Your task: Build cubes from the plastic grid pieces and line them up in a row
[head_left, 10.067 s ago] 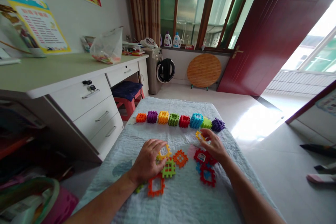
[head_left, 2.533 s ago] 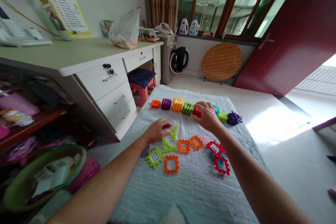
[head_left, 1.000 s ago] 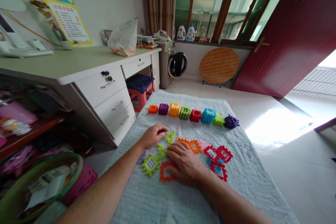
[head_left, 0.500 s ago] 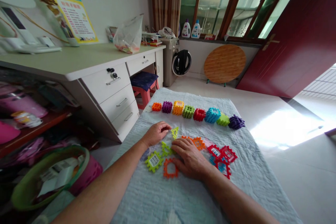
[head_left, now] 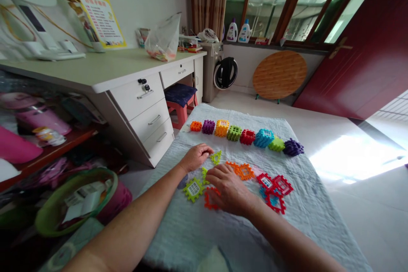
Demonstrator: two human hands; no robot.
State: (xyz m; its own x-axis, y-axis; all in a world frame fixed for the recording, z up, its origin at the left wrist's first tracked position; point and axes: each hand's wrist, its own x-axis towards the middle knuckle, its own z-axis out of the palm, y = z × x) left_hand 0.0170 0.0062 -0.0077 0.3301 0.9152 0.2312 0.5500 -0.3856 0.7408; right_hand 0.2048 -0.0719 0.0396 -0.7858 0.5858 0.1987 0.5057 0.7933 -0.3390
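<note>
Smooth Plastic, Crinkled Textile, Polished Surfaces

The blocks [head_left: 234, 133] and flat pieces [head_left: 194, 189] looked like smooth moulded plastic with a slight sheen. Under them, the cover [head_left: 248, 238] was matt, crinkled cloth. The desk [head_left: 121, 63] had a smooth, satiny top and shiny metal handles [head_left: 145, 94]. The bag [head_left: 164, 38] was thin, clear plastic; the stool [head_left: 182, 114], plastic too, bore a cloth cushion [head_left: 180, 93]. The round tabletop [head_left: 280, 74] showed smooth wood grain, and the floor [head_left: 360, 178] gleamed, glossy.

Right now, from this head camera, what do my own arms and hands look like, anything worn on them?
Your left hand and right hand are ungloved, with no ring or watch visible. The left forearm and right forearm show no sleeves in view.
</note>
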